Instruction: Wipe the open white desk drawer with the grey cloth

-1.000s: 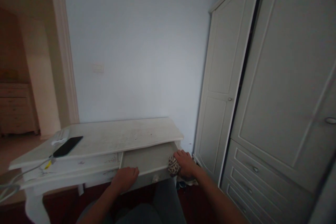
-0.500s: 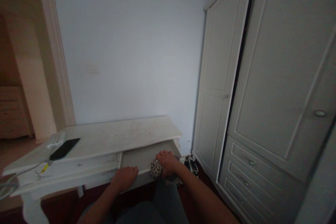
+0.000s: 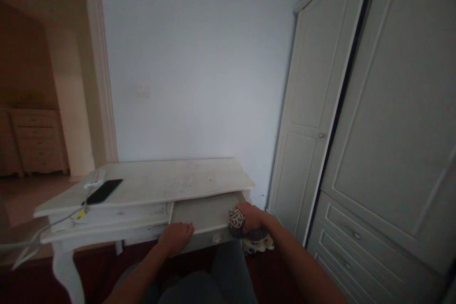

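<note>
Cloth (image 3: 236, 219) moved right, bunched in right fingers (image 3: 244, 207); left fingers (image 3: 185, 230) hold the drawer (image 3: 201, 242), maybe to steady it.

A: How is the bare left hand (image 3: 177, 237) held?
B: Back up, with the fingers curled over and bunched close together. Its bare left forearm (image 3: 140, 278) slants up and inward from the bottom of the view.
A: And the bare right hand (image 3: 250, 218)?
B: Closed in a grip, knuckles up, a little higher in view than the left and apart from it. The fingertips are dim, so the thumb's place is probably underneath, though I can't be sure.
A: The bare right forearm (image 3: 301, 261)?
B: It reaches in diagonally from the lower right.
</note>
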A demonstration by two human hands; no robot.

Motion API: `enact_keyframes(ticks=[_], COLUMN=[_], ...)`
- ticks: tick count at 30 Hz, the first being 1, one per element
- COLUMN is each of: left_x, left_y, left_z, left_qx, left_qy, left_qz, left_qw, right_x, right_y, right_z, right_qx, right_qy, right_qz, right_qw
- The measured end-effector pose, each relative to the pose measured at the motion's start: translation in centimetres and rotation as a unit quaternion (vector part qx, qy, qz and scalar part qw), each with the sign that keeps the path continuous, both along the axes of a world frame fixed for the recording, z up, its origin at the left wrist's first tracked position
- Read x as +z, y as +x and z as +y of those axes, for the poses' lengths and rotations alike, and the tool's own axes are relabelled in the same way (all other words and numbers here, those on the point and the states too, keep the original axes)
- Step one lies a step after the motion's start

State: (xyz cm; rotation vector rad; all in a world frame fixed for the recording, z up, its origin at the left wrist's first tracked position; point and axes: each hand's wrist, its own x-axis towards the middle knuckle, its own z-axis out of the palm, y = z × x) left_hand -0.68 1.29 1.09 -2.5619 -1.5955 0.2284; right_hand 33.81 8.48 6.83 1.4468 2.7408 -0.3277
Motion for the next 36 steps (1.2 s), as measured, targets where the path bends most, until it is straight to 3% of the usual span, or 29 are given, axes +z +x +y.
enact_keyframes(ticks=[5,12,19,36], left_x=[0.4,0.6,0.8,0.8], left_y=[0.4,0.4,0.6,0.6], left_z=[-0.1,-0.1,-0.4,-0.4], left_qx=[0.023,0.014,0.026,0.031], left_qy=[0.004,0.004,0.004,0.010], left_qz=[0.036,0.051,0.036,0.030], left_qw=[0.999,0.999,0.999,0.999], right_x=[-0.4,-1.3,-0.7,-0.2], right_y=[-1.8,-4.7,-7.1,-7.3], right_z=[0.4,1.1,1.1,0.7], right_qx=[-0.010,0.028,0.020,0.014], right_qy=[0.013,0.027,0.000,-0.004], right_qz=[-0.055,-0.119,-0.150,-0.149], right_qw=[0.998,0.992,0.988,0.989])
